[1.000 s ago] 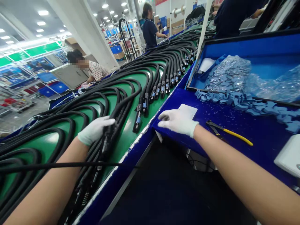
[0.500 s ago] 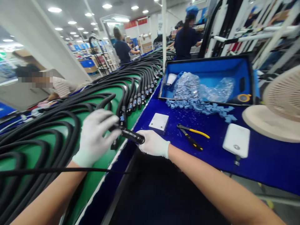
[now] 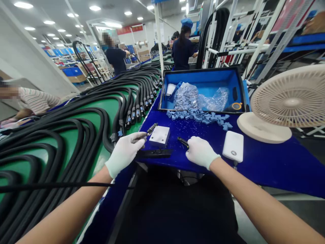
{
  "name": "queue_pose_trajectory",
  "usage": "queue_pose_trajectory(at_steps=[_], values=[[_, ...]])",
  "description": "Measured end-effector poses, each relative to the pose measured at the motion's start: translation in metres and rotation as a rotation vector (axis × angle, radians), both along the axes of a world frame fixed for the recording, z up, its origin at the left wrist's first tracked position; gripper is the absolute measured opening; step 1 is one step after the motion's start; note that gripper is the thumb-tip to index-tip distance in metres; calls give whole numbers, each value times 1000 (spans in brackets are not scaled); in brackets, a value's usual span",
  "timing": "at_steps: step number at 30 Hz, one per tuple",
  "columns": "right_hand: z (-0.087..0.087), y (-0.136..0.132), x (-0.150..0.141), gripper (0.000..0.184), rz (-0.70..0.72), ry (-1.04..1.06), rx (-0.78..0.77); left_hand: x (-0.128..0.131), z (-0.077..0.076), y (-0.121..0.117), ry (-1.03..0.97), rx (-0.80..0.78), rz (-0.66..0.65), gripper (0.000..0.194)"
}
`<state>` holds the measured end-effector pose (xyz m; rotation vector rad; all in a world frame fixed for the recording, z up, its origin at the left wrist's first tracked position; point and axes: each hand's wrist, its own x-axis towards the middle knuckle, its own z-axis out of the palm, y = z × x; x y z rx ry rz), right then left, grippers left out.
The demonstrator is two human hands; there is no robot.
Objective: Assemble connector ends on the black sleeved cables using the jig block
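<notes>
My left hand (image 3: pixel 128 150), in a white glove, pinches a slim dark connector piece (image 3: pixel 151 129) with a ribbed tip, beside a silvery metal block (image 3: pixel 159 135). My gloved right hand (image 3: pixel 201 152) is wrapped round the pliers (image 3: pixel 183 141); their dark jaws stick out to the left, and the handles are mostly covered. A black elongated part (image 3: pixel 156 153) lies on the blue table edge between both hands. Thick black hoses (image 3: pixel 101 117) with connector ends run along the green surface left of my left hand.
A blue bin (image 3: pixel 200 76) holds clear plastic bags. Small blue clips (image 3: pixel 198 116) are piled before it. A white power-bank-like device (image 3: pixel 233 145) and a beige fan (image 3: pixel 290 101) stand on the right. Co-workers are farther back, and one person in stripes (image 3: pixel 38 100) is at left.
My right hand has let go of the black part and taken hold of the pliers. The black part now lies on the table. The view has shifted right.
</notes>
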<state>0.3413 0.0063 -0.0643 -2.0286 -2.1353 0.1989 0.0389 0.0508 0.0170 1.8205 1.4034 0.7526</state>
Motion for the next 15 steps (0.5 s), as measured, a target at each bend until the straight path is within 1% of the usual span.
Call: queue_pose_trajectory(at_steps=[2,3,4,7,8,10,12,15], values=[[1,-4,-10,10,1,194,41,7,7,2,-41,-19,-30,39],[4,-5,-16,9,32,304,60,11,10,2,-46,-17,-38,38],[9,-7,-22,12,92,406,80,14,13,1,-44,-13,-41,37],[26,-9,-40,28,359,628,142,20,18,0,-34,22,-32,35],[31,-10,-45,29,434,674,157,21,19,0,-32,36,-32,35],[39,-10,-55,28,529,738,176,22,17,0,-26,53,-42,35],[44,-9,-60,28,577,760,184,24,15,1,-20,52,-49,37],[46,-8,-63,29,606,739,196,27,13,-1,-9,33,-51,40]])
